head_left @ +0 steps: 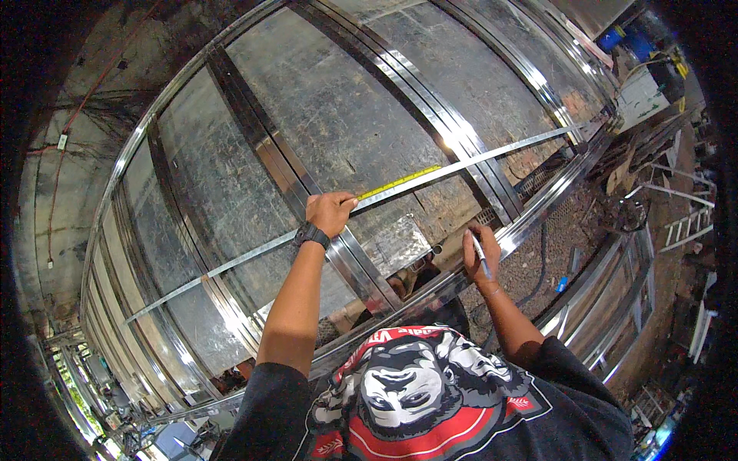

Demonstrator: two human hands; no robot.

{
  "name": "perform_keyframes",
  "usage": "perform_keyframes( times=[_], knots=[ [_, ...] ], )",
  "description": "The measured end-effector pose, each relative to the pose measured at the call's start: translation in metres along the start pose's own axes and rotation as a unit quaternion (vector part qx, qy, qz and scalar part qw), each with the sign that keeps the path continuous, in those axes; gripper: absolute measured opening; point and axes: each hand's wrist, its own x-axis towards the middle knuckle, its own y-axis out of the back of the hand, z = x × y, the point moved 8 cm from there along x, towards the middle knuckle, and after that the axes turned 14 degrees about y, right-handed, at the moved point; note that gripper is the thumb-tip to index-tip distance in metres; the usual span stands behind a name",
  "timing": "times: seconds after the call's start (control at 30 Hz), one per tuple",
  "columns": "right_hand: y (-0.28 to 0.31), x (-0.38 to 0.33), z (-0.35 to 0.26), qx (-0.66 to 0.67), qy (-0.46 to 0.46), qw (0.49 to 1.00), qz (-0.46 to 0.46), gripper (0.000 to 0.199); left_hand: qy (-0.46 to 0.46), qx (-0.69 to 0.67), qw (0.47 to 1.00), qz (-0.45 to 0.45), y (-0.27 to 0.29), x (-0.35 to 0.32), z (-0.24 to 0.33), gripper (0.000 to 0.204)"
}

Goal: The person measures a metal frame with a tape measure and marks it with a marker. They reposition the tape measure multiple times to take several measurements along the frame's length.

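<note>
My left hand [330, 213], with a dark watch on its wrist, is closed on a tape measure. The yellow blade [398, 183] runs out from its fingers to the right, along a long thin metal strip [461, 164]. Whether the case lies under the palm I cannot tell. That strip crosses several shiny metal bars [277, 157] of a large frame. Lower right, my right hand [480, 253] grips a slim pen-like marker [480, 253] with a pale and blue barrel. It hovers near the frame's front rail [511, 240], apart from the strip.
Scratched dark sheets [330, 92] lie beneath the bars. A small metal plate [400, 244] sits between the hands. To the right are cables, a blue item [562, 284] on the ground, another metal frame [615, 307] and a white ladder-like rack [686, 228].
</note>
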Motion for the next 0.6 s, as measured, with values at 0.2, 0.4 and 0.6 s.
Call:
perform_keyframes(
  times=[0.2, 0.4, 0.6],
  knots=[
    [-0.0002, -0.0008, 0.0012, -0.01, 0.0, 1.0, 0.011, 0.021, 0.001, -0.028, 1.0, -0.004, -0.004, 0.0037, -0.007, 0.028],
    [0.0013, 0.0008, -0.0029, -0.012, 0.017, 1.0, 0.018, 0.021, 0.001, -0.024, 1.0, 0.005, -0.0001, -0.0001, -0.0025, 0.028],
    [-0.0009, -0.0024, 0.0026, -0.015, -0.009, 1.0, 0.005, 0.021, 0.01, -0.022, 1.0, -0.011, -0.0002, -0.0002, -0.0011, 0.028]
  ],
)
